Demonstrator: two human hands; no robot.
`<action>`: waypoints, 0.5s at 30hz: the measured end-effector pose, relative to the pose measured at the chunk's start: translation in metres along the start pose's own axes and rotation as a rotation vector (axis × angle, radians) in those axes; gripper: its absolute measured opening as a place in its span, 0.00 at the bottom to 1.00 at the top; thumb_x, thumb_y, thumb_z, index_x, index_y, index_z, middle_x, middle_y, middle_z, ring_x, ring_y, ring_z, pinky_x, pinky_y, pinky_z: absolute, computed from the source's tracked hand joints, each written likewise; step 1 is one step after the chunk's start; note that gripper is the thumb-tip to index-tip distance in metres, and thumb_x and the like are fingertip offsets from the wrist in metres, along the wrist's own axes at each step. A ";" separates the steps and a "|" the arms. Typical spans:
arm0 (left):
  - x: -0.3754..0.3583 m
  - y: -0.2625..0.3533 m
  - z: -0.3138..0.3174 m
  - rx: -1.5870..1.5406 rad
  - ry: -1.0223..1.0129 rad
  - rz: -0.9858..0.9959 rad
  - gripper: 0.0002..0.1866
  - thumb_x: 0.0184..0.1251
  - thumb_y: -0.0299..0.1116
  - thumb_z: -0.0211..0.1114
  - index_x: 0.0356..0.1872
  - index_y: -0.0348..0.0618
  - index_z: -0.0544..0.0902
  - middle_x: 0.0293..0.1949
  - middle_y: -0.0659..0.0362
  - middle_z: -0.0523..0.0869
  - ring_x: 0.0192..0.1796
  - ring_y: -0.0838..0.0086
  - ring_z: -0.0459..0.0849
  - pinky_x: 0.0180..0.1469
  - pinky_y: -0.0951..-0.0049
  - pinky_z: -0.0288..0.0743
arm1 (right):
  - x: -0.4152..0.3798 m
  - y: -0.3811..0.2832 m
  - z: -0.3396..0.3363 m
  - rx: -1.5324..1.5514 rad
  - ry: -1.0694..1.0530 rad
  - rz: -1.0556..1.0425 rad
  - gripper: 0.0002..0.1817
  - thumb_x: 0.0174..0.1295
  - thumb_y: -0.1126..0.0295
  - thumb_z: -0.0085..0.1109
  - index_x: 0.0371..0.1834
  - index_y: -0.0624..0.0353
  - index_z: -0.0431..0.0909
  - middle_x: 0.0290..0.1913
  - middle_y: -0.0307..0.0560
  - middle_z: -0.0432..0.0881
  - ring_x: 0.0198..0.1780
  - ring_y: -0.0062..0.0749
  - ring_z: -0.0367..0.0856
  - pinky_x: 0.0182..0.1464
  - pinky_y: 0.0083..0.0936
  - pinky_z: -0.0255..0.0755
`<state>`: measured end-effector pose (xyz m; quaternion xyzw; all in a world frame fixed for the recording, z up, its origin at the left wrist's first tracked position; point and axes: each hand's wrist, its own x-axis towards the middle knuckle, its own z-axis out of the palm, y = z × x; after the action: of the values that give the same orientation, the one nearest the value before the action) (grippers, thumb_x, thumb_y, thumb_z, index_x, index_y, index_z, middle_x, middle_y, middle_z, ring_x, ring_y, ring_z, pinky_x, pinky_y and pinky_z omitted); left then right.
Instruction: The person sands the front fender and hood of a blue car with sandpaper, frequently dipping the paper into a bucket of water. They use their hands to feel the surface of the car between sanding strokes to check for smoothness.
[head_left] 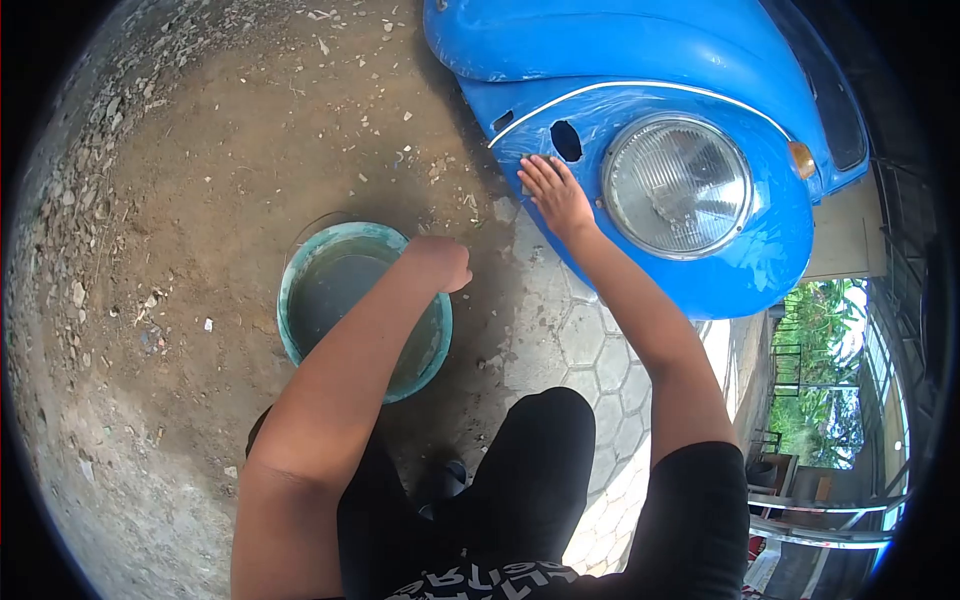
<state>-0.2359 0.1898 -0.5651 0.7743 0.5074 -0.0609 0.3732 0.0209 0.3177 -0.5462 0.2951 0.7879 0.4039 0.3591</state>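
My right hand (560, 198) lies flat on the wet blue car fender (690, 93), fingers stretched out and close together, just below a dark oval hole (566, 141). A small edge of something shows beside the fingers; I cannot make out what it is. To the right of this hand is the round glass headlight (678, 187). My left hand (440, 263) is closed and hangs over the rim of a teal bucket (290, 318) holding cloudy water. Whatever its fingers hold, if anything, is hidden.
The bucket stands on bare dirt (215, 150) strewn with small stones. Hexagonal paving (600, 350) runs under the car's front. My bent knee (545, 430) is between the bucket and the paving. An orange turn signal (802, 160) sits on the fender; a metal frame (820, 530) stands at the right.
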 end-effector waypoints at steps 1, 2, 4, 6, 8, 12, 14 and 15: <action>-0.001 0.000 0.002 -0.007 0.017 -0.005 0.21 0.76 0.45 0.62 0.56 0.43 0.92 0.57 0.50 0.93 0.59 0.52 0.91 0.61 0.52 0.84 | 0.017 0.001 -0.001 0.001 0.008 0.037 0.37 0.85 0.51 0.40 0.92 0.46 0.47 0.93 0.34 0.43 0.92 0.29 0.39 0.91 0.43 0.33; -0.005 0.001 0.005 -0.017 0.032 -0.012 0.20 0.76 0.45 0.62 0.56 0.44 0.92 0.57 0.51 0.93 0.60 0.52 0.91 0.61 0.53 0.84 | 0.034 -0.001 -0.003 0.004 0.018 0.070 0.36 0.85 0.52 0.41 0.92 0.45 0.48 0.93 0.34 0.44 0.92 0.29 0.39 0.91 0.42 0.33; -0.003 -0.005 0.002 -0.020 0.019 -0.029 0.20 0.76 0.45 0.61 0.56 0.43 0.92 0.56 0.50 0.93 0.59 0.52 0.91 0.60 0.53 0.84 | 0.053 -0.012 -0.004 -0.033 0.004 0.054 0.36 0.85 0.52 0.40 0.92 0.45 0.48 0.93 0.33 0.44 0.92 0.29 0.39 0.91 0.43 0.32; 0.001 -0.003 0.000 -0.023 -0.042 -0.025 0.22 0.78 0.47 0.58 0.55 0.42 0.92 0.55 0.50 0.93 0.59 0.50 0.91 0.60 0.50 0.84 | 0.033 -0.027 0.000 -0.129 -0.066 -0.056 0.36 0.85 0.51 0.38 0.92 0.45 0.48 0.93 0.33 0.43 0.92 0.31 0.38 0.91 0.44 0.31; 0.005 0.003 -0.003 -0.023 -0.027 -0.008 0.22 0.78 0.47 0.59 0.56 0.42 0.92 0.55 0.50 0.93 0.59 0.52 0.91 0.61 0.51 0.84 | 0.002 -0.037 0.011 -0.165 -0.154 -0.218 0.36 0.85 0.51 0.38 0.93 0.44 0.47 0.93 0.33 0.43 0.92 0.32 0.38 0.91 0.45 0.31; 0.014 0.007 -0.003 -0.061 0.015 0.035 0.23 0.78 0.48 0.59 0.57 0.42 0.92 0.57 0.50 0.93 0.61 0.53 0.91 0.62 0.52 0.84 | 0.030 0.002 -0.004 0.027 -0.033 -0.067 0.35 0.85 0.53 0.41 0.92 0.45 0.50 0.93 0.34 0.48 0.92 0.31 0.40 0.91 0.45 0.33; 0.008 0.010 -0.005 -0.098 -0.015 0.019 0.23 0.78 0.49 0.61 0.58 0.43 0.91 0.59 0.51 0.92 0.62 0.54 0.90 0.63 0.53 0.84 | 0.061 0.004 -0.016 0.023 -0.017 0.125 0.36 0.85 0.52 0.40 0.92 0.45 0.47 0.93 0.34 0.44 0.92 0.33 0.38 0.90 0.45 0.32; 0.007 0.012 0.000 -0.118 -0.021 0.023 0.23 0.78 0.49 0.61 0.58 0.43 0.91 0.59 0.51 0.92 0.62 0.55 0.90 0.63 0.54 0.84 | 0.067 -0.008 -0.015 0.022 -0.036 0.169 0.37 0.85 0.52 0.39 0.93 0.46 0.46 0.93 0.34 0.43 0.93 0.34 0.37 0.90 0.44 0.31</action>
<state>-0.2232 0.1925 -0.5619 0.7561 0.4970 -0.0347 0.4244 -0.0305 0.3579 -0.5686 0.3715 0.7580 0.4190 0.3345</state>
